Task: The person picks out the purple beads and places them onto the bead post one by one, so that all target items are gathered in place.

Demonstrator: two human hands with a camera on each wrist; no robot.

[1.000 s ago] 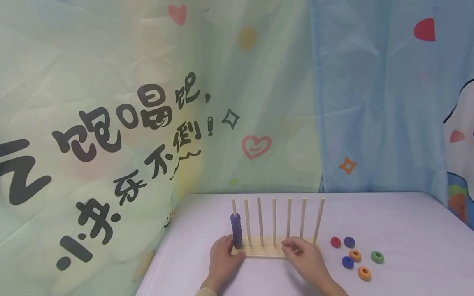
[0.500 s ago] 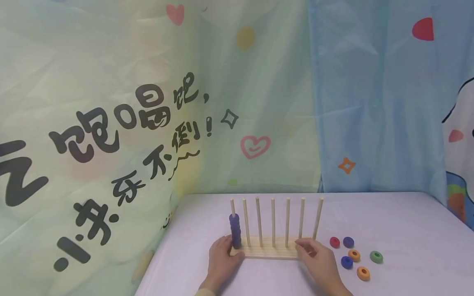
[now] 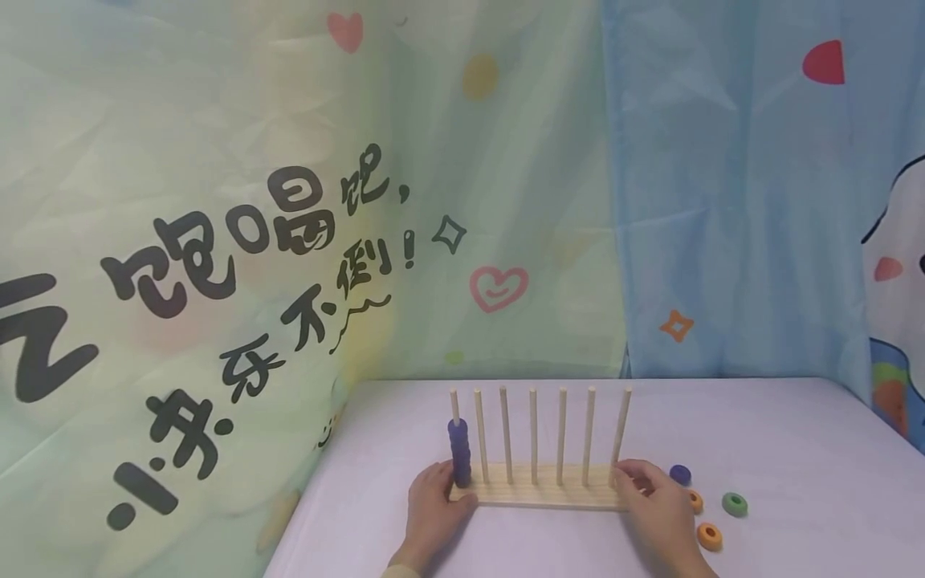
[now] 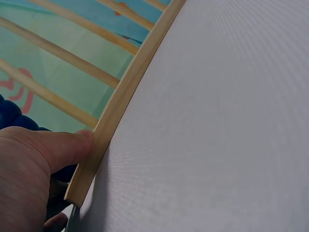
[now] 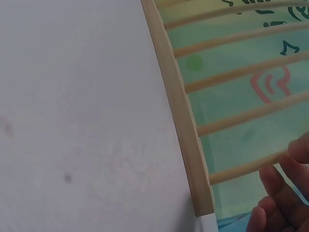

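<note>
A wooden rack (image 3: 535,496) with several upright pegs stands on the table in the head view. Purple-blue rings (image 3: 460,453) are stacked on its leftmost peg; the other pegs carry none. My left hand (image 3: 437,506) grips the left end of the base, its thumb on the front edge, as the left wrist view also shows. At the opposite end, my right hand (image 3: 656,510) has its fingers loosely bent beside the rightmost peg (image 5: 241,171). No ring shows in it. Its fingertips overlap the peg in the right wrist view; whether they touch it I cannot tell.
Loose rings lie right of my right hand: a purple one (image 3: 680,474), a green one (image 3: 735,504) and orange ones, the nearest (image 3: 710,536) in front. The hand partly covers this group. A white-covered table (image 3: 795,449) ends at printed curtains (image 3: 506,201) behind.
My right hand has moved rightward along the rack to its last peg, and now hides the red ring and a blue ring. My left hand has stayed on the base.
</note>
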